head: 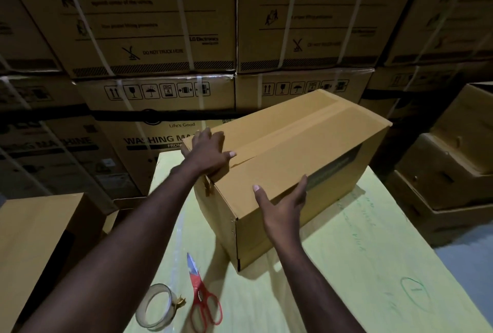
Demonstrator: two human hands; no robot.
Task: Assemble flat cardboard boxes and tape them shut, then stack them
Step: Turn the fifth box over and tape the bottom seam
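Yellow tabletop (373, 266) w/ taped box (306, 140): L hand (209, 155) flat on top, R hand (282, 207) flat on side, neither gripping.

The left hand (210, 155) reaches farther forward, palm down, fingers spread flat, thumb pointing right. The right hand (282, 210) is nearer, fingers straight, thumb splayed apart.

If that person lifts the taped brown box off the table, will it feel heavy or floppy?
Probably light, though its contents are hidden: the left hand and right hand lie open on the cardboard box without gripping hard. It is likely fairly stiff, since tape runs along its closed top seam. Its long, low shape should sit steady rather than tip.
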